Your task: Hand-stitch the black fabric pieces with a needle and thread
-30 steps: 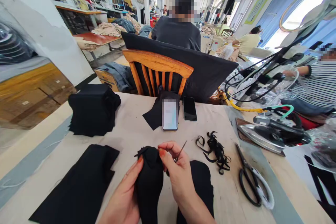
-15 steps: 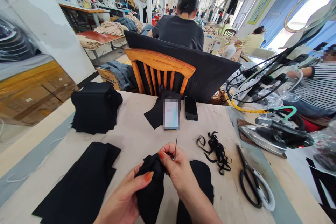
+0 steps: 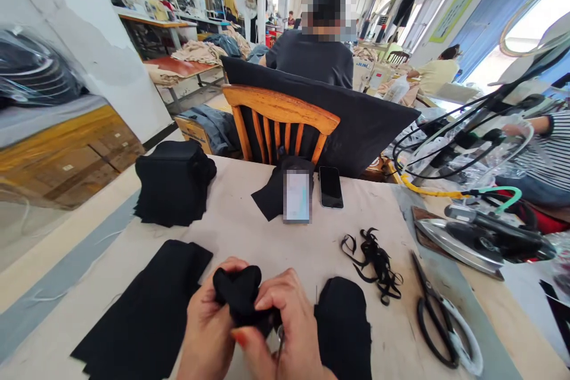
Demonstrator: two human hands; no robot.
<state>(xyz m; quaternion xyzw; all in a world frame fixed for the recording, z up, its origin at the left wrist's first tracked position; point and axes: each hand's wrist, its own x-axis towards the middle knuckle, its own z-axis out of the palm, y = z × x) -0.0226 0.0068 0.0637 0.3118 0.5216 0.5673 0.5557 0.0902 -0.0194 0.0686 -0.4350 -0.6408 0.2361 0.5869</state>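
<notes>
Both hands grip a bunched piece of black fabric (image 3: 238,294) at the near edge of the table. My left hand (image 3: 209,326) wraps round its left side with the fingers closed. My right hand (image 3: 287,323) presses on its right side, thumb under the cloth. A thin metal needle-like tool (image 3: 316,294) shows only as a sliver beside my right hand. A flat black cloth piece (image 3: 146,314) lies to the left, another black piece (image 3: 345,326) to the right.
A stack of black cloth (image 3: 173,184), two phones (image 3: 297,197) (image 3: 331,186), a tangle of black strips (image 3: 376,258), scissors (image 3: 439,317) and an iron (image 3: 476,234) lie on the table (image 3: 249,237). A wooden chair (image 3: 278,122) and a seated person (image 3: 312,53) are beyond it.
The hands have dropped lower and closer to me, closing together over the fabric. The metal tool, held upright in my right hand before, is now almost hidden.
</notes>
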